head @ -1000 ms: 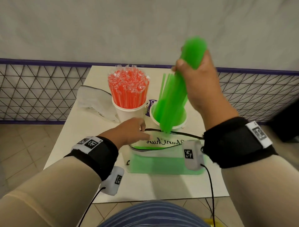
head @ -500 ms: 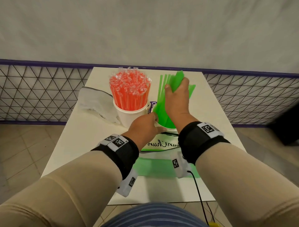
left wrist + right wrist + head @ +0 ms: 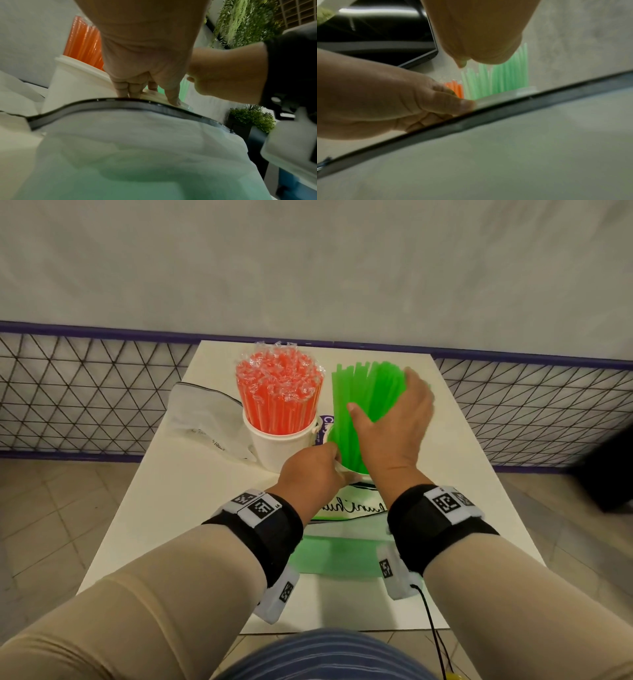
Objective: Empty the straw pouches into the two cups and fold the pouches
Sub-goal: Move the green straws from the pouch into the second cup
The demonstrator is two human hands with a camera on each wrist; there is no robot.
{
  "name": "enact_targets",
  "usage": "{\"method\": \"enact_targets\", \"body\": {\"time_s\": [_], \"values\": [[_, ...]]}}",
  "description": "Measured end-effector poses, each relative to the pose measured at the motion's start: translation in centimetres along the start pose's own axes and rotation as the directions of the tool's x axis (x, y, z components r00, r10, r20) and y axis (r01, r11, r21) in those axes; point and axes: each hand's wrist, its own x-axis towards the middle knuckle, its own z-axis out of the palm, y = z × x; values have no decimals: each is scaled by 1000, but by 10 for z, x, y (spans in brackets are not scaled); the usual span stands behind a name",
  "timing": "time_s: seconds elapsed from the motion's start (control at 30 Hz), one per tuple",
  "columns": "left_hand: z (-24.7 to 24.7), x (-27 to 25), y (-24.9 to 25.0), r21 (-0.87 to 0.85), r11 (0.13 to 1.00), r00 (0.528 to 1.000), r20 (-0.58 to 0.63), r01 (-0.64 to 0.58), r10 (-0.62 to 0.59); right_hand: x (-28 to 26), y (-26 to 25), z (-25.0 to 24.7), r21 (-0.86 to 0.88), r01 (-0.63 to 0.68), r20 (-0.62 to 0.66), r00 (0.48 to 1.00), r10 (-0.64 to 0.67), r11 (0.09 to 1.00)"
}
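Green straws [image 3: 368,402]: upright in right cup [image 3: 356,477], tips fanning toward table's [image 3: 191,491] far edge.
Right hand [image 3: 394,422]: fingers spread, cupping them.
Left hand [image 3: 313,470]: pinching cup rim.

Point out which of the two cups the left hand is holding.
The cup of green straws, the right-hand one: the left hand pinches its near rim. The cup of orange straws beside it stands untouched.

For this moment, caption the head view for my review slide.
Left hand steadies the cup while right hand settles green straws.
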Motion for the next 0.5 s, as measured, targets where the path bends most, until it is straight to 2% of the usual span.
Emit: {"method": "enact_targets", "body": {"time_s": [0.03,0.07,0.1,0.17,0.23,0.37,0.5], "values": [[0,0,1,-3,1000,1000,-3,2,-2,1,4,-3,-2,-59,-79,995,58,998],[0,0,1,-7,1000,1000,-4,1,-1,3,10,-4,-2,-157,-97,983,156,988],[0,0,1,-12,1000,1000,-3,0,0,6,14,-4,-5,-266,-45,963,266,964],[-1,-1,1,-22,1000,1000,-6,-2,2,11,19,-1,-23,-421,189,889,417,907],[0,0,1,-19,1000,1000,-8,-6,6,14,19,2,-41,-418,365,839,403,907],[-1,-2,2,-14,1000,1000,0,10,-10,22,16,3,-28,-345,369,868,331,938],[-2,-4,1,-32,999,1000,6,19,-19,25,32,3,-135,-361,402,831,384,923]]}}
